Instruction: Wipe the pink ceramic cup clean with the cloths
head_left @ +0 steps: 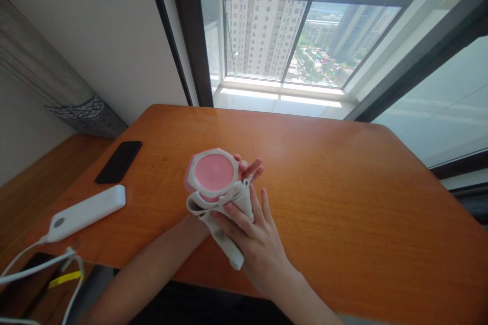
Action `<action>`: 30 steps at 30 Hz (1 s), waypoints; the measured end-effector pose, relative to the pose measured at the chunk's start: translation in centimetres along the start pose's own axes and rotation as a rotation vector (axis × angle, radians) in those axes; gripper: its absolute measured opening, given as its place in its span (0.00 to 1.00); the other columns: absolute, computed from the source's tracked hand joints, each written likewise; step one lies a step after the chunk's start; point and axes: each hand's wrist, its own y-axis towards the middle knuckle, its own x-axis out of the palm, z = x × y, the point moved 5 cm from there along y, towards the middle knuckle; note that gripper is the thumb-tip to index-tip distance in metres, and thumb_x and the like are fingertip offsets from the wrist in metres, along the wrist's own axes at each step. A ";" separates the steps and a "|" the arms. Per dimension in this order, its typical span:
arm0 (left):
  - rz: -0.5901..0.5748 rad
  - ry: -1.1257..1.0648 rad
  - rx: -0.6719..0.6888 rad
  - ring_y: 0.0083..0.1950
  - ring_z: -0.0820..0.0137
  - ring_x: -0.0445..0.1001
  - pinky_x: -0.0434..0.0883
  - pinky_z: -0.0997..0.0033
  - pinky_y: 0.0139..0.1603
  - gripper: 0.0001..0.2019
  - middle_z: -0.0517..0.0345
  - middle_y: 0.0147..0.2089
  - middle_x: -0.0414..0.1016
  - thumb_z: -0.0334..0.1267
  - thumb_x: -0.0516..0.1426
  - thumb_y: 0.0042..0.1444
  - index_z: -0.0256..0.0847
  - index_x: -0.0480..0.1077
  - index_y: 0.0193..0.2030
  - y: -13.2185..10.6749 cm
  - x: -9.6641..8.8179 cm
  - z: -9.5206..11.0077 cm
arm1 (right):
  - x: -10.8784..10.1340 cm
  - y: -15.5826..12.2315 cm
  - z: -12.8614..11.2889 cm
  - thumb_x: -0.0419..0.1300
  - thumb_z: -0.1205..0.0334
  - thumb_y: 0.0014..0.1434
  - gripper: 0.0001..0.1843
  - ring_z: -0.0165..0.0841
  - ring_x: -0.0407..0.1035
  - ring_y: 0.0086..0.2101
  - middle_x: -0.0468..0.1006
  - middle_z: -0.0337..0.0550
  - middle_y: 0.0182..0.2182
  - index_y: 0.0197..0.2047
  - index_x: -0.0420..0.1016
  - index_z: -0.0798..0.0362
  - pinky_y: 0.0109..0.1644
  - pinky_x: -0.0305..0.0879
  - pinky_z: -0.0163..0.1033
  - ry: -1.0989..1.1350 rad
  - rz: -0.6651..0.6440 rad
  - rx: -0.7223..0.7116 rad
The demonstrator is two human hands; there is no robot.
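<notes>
Cloth bunches along the near side of a pink cup, held over the table with its round face toward my head camera. On my remote feed, my left hand is clasped round the cup from behind, mostly hidden, fingers showing past its right edge, forearm slanting in from lower left. My right hand, back uppermost, spreads its fingers over the cloth; whether they clamp it, I cannot tell.
</notes>
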 end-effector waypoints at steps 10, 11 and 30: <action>-0.132 0.007 -0.030 0.77 0.40 0.71 0.71 0.37 0.74 0.33 0.52 0.53 0.78 0.73 0.71 0.45 0.48 0.71 0.39 2.3 -0.5 2.3 | -1.5 -0.1 -0.4 0.57 0.51 0.80 0.30 0.47 0.50 0.81 0.63 0.46 0.80 0.81 0.65 0.39 0.82 0.55 0.64 1.103 -0.046 0.592; -0.176 0.031 -0.008 0.76 0.41 0.72 0.72 0.39 0.73 0.31 0.52 0.54 0.78 0.71 0.72 0.46 0.48 0.72 0.39 2.4 -0.4 2.3 | -1.5 -0.3 -0.2 0.59 0.45 0.79 0.28 0.49 0.60 0.78 0.72 0.49 0.75 0.76 0.73 0.42 0.79 0.60 0.65 1.270 -0.003 0.739; -0.465 0.810 0.277 0.85 0.41 0.56 0.56 0.33 0.84 0.15 0.44 0.77 0.69 0.53 0.71 0.62 0.44 0.84 0.34 -0.2 4.3 2.2 | -4.1 0.6 4.9 0.66 0.42 0.72 0.24 0.48 0.71 0.70 0.81 0.46 0.68 0.65 0.83 0.44 0.79 0.63 0.62 1.085 0.576 0.996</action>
